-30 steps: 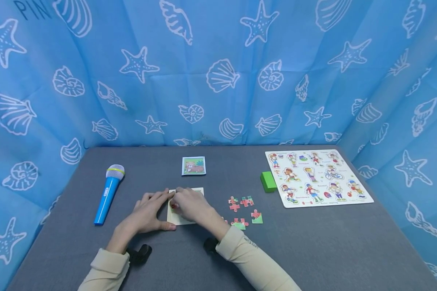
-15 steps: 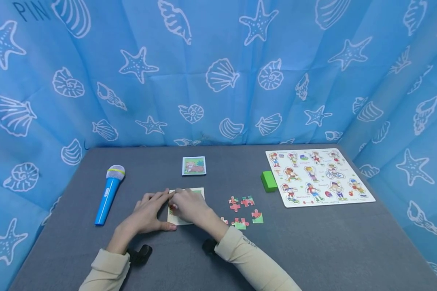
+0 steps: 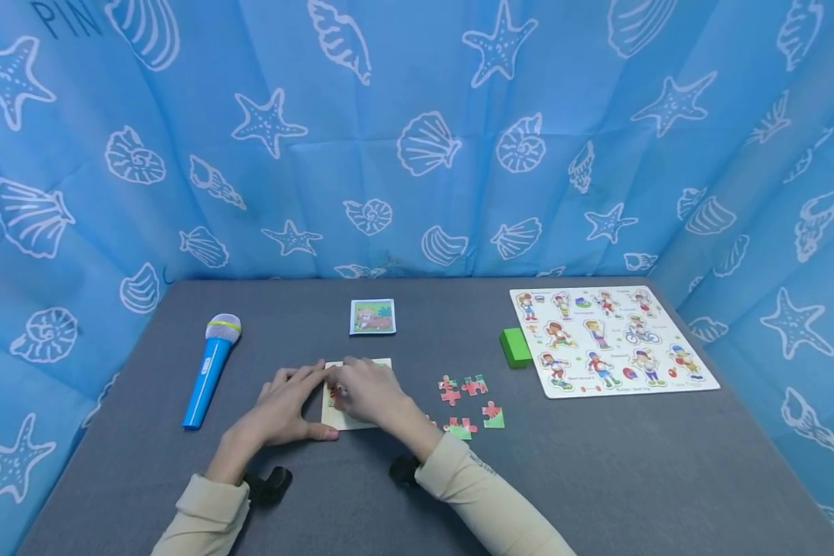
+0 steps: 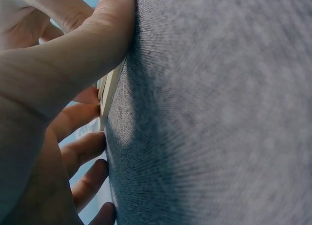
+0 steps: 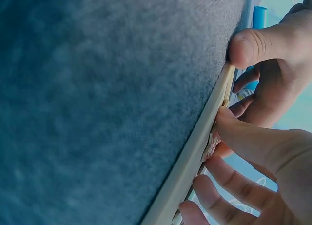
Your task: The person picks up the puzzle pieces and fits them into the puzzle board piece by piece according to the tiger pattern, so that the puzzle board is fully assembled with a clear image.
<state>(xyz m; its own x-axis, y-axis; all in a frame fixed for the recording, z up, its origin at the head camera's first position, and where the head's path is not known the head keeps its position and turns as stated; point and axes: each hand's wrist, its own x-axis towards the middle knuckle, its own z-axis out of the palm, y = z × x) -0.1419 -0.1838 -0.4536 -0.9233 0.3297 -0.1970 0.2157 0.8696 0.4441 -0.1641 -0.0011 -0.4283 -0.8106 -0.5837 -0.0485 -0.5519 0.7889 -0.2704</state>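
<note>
A small pale wooden jigsaw tray lies flat on the grey table, its middle mostly covered by both hands. My left hand holds the tray at its left side, thumb at the near edge and index finger near the far left corner. Over the tray is my right hand, fingers bent and pinching a reddish jigsaw piece low against the tray. The fingers partly hide that piece. Loose red and green jigsaw pieces lie to the right of the right wrist.
Behind the tray lies a small framed animal picture. A blue toy microphone is on the left. At right, a green block sits against a white board with sports figures. A blue curtain hangs behind the table.
My right hand's fingers have shifted slightly over the tray, showing a little more red at its left part. The left hand keeps its place, and the loose pieces lie as before.
</note>
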